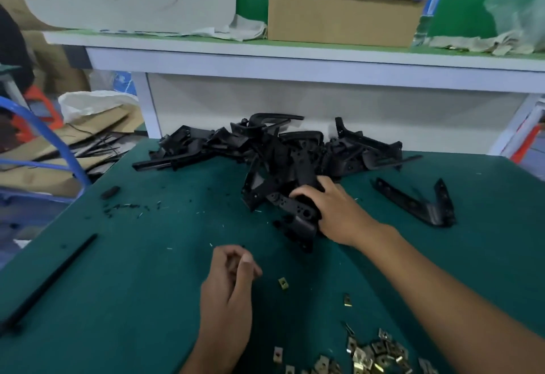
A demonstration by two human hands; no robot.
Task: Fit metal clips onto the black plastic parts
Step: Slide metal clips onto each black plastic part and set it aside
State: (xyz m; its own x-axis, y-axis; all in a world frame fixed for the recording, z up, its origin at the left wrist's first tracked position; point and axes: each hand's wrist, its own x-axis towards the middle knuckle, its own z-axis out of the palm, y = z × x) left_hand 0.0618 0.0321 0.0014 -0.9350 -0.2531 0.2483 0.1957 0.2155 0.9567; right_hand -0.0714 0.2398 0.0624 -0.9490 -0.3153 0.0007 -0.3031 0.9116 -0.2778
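A heap of black plastic parts [280, 149] lies at the back of the green table [141, 270]. My right hand [336, 211] reaches into the front of the heap, its fingers curled over one black plastic part [298, 213] that still touches the others. My left hand [230, 279] hovers nearer to me with fingers curled and thumb against them; whether it holds anything is hidden. Several brass-coloured metal clips [374, 354] lie in a pile at the near right. Two single clips, one [283, 283] and another [348, 300], lie between my hands.
An L-shaped black part [418, 205] lies apart at the right. A long black rod [50, 282] and a small black piece [110, 192] lie at the left. A white shelf [295, 62] with a cardboard box [342, 16] stands behind the heap. Cardboard and bags sit beyond the left edge.
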